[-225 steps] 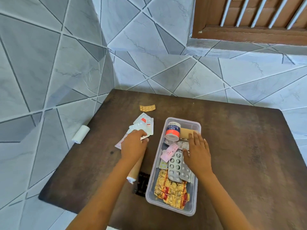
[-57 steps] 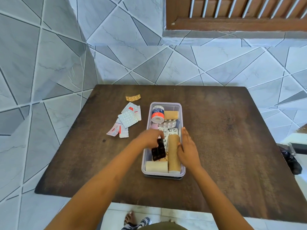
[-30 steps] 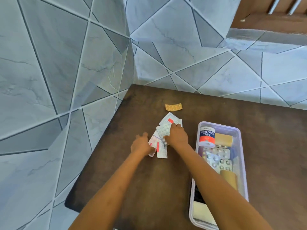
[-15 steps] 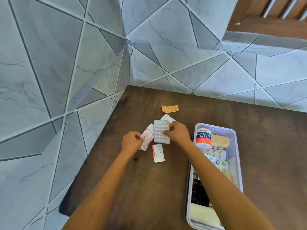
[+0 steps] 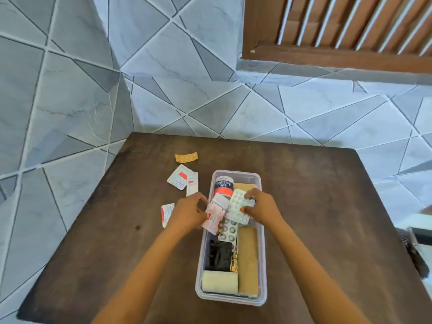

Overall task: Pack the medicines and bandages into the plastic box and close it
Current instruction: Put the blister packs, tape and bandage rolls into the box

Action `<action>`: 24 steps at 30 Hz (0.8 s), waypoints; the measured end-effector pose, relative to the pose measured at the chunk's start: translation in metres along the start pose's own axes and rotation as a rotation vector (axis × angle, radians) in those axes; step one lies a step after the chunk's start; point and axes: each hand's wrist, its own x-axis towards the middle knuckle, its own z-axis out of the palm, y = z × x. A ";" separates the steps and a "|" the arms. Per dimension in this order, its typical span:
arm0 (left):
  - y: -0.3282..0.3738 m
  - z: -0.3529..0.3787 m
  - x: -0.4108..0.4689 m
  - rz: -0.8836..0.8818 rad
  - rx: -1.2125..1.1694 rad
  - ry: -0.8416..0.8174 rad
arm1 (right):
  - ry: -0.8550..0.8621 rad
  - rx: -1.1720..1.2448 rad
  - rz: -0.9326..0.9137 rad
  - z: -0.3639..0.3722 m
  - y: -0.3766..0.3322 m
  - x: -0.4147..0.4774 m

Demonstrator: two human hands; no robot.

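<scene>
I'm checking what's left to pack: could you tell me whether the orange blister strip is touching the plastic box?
Apart. The head view shows the orange blister strip lying alone, with bare table between it and the plastic box.

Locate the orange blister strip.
In the head view, the orange blister strip lies alone on the wooden table, toward the far left, beyond the white packets and left of the plastic box.

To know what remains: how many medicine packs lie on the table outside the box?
4: orange strip, white-red pack overlapping white strip, another pack beside left hand. Overlap may hide more.
</scene>
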 end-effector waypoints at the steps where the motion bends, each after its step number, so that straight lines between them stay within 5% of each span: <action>1: 0.002 0.004 -0.002 0.014 0.038 0.002 | -0.010 -0.066 -0.035 0.002 0.002 0.002; 9: 0.009 0.017 -0.009 0.042 0.188 0.030 | -0.013 -0.745 -0.257 0.017 0.008 0.002; 18: 0.007 0.037 -0.014 0.074 0.271 0.073 | -0.170 -0.919 -0.227 0.015 0.023 -0.009; 24: 0.013 0.062 -0.020 0.145 0.717 -0.047 | -0.064 -0.815 -0.232 0.020 0.016 -0.014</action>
